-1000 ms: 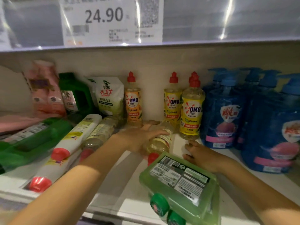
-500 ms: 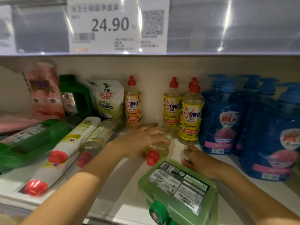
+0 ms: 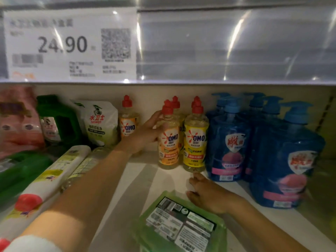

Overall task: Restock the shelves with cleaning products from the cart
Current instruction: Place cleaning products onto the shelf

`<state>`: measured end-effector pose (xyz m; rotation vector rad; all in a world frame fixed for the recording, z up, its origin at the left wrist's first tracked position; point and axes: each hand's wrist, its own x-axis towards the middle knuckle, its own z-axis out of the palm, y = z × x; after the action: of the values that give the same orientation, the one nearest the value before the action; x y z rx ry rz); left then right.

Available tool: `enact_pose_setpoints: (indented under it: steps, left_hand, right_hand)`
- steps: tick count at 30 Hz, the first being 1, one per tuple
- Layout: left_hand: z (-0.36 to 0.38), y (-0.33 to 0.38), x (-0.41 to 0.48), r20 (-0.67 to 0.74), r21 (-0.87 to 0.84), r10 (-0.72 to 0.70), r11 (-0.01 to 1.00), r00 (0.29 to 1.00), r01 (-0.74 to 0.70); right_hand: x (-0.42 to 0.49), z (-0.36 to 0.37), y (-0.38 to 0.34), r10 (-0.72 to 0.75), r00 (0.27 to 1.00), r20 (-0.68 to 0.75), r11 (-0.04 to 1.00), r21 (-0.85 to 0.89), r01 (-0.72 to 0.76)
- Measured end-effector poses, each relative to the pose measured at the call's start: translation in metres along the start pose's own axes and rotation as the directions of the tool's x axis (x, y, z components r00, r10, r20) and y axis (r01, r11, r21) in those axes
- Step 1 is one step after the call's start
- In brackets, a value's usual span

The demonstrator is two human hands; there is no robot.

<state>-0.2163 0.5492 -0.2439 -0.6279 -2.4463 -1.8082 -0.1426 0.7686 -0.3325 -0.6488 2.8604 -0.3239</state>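
One upright OMO bottle (image 3: 168,142) sits clasped in my left grip (image 3: 145,131); my right grip (image 3: 207,195) rests slack and empty on the shelf (image 3: 149,179).

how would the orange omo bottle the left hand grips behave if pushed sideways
Probably tips rather than slides: the orange OMO bottle is tall and narrow, upright on the shelf. Likely stiff plastic, fairly heavy since it looks full. The left hand grips it.
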Motion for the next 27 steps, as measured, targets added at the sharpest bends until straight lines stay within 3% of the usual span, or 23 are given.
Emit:
enact_pose_setpoints:
  steps: [2,5,9,14,24,27]
  left_hand:
    - [0.011,-0.008,0.007,-0.055,-0.004,0.015,1.000,0.998,-0.015]
    - [0.023,-0.021,0.018,-0.226,0.168,0.115,0.983,0.967,-0.078]
    - [0.020,-0.023,0.024,-0.182,0.054,0.063,0.997,0.981,-0.054]
    - [0.029,-0.026,0.029,-0.225,-0.013,0.149,0.988,0.963,-0.156]
    - [0.025,-0.031,0.027,-0.321,0.125,0.218,0.974,0.922,-0.187]
    - [0.011,-0.029,0.020,-0.332,0.176,0.182,0.976,0.926,-0.129]
  right_hand:
    - [0.001,0.000,0.000,0.001,1.000,0.006,1.000,0.021,-0.001]
    - [0.001,-0.002,0.001,-0.004,1.000,0.018,1.000,0.029,0.004]
    - [0.001,-0.003,0.003,-0.013,1.000,0.025,0.999,0.034,0.012]
    - [0.000,-0.002,0.003,-0.006,1.000,0.023,1.000,0.022,0.006]
    - [0.000,0.000,0.006,-0.020,1.000,0.010,0.999,0.030,0.019]
    - [0.000,0.000,0.007,-0.027,1.000,0.015,0.999,0.026,0.027]
